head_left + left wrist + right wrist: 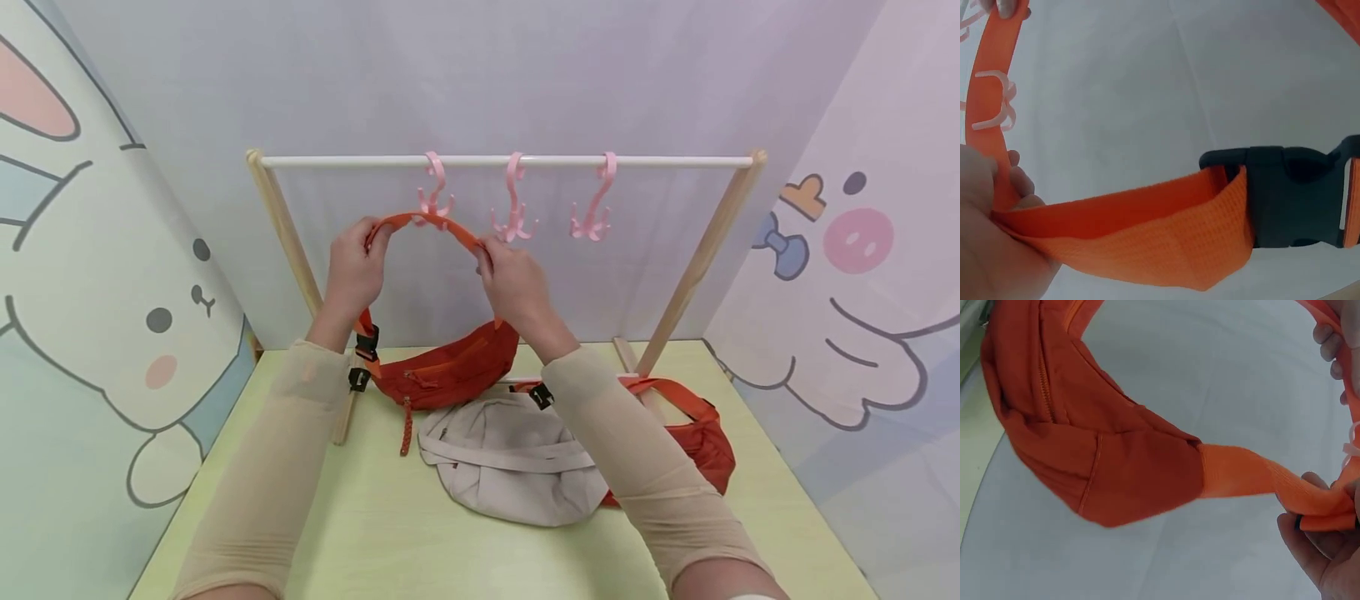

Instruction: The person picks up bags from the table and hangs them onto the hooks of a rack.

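Observation:
A red waist bag (450, 367) hangs from its orange strap (401, 219), which arches up in front of the leftmost pink hook (432, 200). My left hand (356, 265) pinches the strap left of that hook; my right hand (516, 279) grips it on the right. In the left wrist view the hook's prongs (1000, 119) show in front of the strap, and a black buckle (1291, 194) joins the strap ends. The right wrist view shows the bag's body (1141, 475) below, with the right hand (1329, 550) holding a folded part of the strap.
Two more pink hooks (514, 204) (595, 204) hang on the white rail (330, 162) of a wooden stand (697, 258). On the table (390, 517) lie a light grey waist bag (517, 492) and another red bag (708, 450), partly behind my right forearm.

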`<state>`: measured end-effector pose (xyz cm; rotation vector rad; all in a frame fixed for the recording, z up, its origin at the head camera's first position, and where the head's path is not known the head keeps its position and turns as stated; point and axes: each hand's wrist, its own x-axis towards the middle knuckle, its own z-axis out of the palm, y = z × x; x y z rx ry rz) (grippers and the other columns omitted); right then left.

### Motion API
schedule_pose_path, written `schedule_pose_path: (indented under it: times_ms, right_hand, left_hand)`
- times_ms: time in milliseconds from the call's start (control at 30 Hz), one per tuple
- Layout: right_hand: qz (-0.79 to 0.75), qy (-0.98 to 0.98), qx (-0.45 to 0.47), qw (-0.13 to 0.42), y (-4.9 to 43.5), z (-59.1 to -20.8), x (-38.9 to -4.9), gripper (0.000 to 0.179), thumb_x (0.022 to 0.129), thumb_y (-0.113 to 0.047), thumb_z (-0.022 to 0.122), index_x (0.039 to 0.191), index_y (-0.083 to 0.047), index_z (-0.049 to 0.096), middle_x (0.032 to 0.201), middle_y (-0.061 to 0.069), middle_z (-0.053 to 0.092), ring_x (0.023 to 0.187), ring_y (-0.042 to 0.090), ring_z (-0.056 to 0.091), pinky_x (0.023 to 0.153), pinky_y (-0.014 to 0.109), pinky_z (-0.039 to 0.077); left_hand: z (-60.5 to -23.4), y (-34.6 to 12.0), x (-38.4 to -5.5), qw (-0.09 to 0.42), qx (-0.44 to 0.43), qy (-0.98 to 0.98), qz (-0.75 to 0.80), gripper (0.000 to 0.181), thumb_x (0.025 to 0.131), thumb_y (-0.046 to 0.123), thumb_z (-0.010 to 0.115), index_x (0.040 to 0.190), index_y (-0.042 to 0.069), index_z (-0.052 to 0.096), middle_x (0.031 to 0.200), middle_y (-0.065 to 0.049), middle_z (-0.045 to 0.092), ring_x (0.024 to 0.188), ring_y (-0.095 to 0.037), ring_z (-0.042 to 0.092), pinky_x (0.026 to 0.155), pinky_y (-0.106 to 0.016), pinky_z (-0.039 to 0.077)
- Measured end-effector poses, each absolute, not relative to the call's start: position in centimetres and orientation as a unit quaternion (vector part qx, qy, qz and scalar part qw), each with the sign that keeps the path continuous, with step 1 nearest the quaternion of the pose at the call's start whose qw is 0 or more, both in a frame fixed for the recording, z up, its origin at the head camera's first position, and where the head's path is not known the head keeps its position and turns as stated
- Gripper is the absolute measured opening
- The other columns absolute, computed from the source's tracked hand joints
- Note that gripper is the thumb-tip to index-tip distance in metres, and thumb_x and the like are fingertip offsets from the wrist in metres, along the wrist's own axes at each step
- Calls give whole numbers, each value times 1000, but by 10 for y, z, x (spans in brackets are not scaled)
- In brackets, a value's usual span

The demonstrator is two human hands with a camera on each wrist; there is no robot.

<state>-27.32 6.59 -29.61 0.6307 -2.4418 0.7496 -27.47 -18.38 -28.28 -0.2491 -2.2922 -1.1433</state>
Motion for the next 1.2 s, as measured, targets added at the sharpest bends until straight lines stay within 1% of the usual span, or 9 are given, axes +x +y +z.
schedule_pose_path:
  times_ms: [133,200,367,533,767,833,967,1067,1200]
  right_hand:
    - [270,-904,228,240,63,-301,-275,18,113,-22,52,116,-10,65,76,3,65,54,21,54,53,36,45]
    - [273,-908,223,227,62,-303,-275,18,113,-23,53,118,-10,64,73,4,61,54,22,53,53,36,46]
    - [277,-916,216,195,59,-305,-277,23,114,-26,52,124,-10,64,75,4,61,56,22,55,55,36,49]
    - [281,-920,206,180,57,-307,-280,24,114,-29,51,124,-11,63,79,4,62,60,23,56,56,37,49]
    - [281,-919,211,178,56,-311,-284,25,115,-30,49,120,-10,62,77,4,58,57,23,55,55,37,47]
    - [280,-919,212,176,56,-312,-284,25,115,-31,49,119,-10,62,75,4,57,57,23,54,55,37,46]
    - [283,-920,211,173,56,-315,-285,25,115,-33,48,114,-11,60,75,4,55,57,23,53,55,37,45]
    - [297,-915,211,171,57,-318,-285,24,115,-32,49,112,-11,59,75,5,55,58,23,52,55,38,45]
    - [315,-909,212,171,59,-322,-283,22,114,-31,52,117,-10,60,76,5,56,60,24,52,56,38,45]
  left_hand:
    - [-288,-185,-272,285,-93,-854,-426,33,112,31,56,122,4,72,89,-13,58,78,-28,47,67,-38,38]
    - [-290,-185,-270,286,-93,-854,-425,33,112,30,56,123,4,73,90,-13,59,78,-28,47,67,-38,38]
    - [-294,-184,-264,278,-90,-855,-429,31,112,25,56,127,4,72,90,-14,59,77,-28,46,67,-38,36]
    - [-300,-183,-260,264,-80,-859,-432,30,112,24,56,131,5,71,92,-15,59,77,-28,45,66,-38,36]
    - [-312,-184,-257,256,-73,-861,-434,29,111,16,57,136,3,65,107,-19,66,84,-31,52,73,-40,45]
    - [-316,-185,-257,250,-65,-866,-428,32,111,17,57,140,3,62,109,-17,66,86,-30,53,74,-39,47]
    - [-322,-185,-253,238,-58,-874,-419,40,110,19,59,147,3,55,107,-17,63,83,-32,54,72,-41,49]
    - [-326,-184,-250,233,-57,-875,-420,46,108,19,64,150,5,51,109,-16,63,84,-32,57,73,-42,53]
    - [-332,-183,-248,224,-55,-875,-425,54,104,18,71,152,7,49,114,-15,62,90,-31,58,78,-45,58]
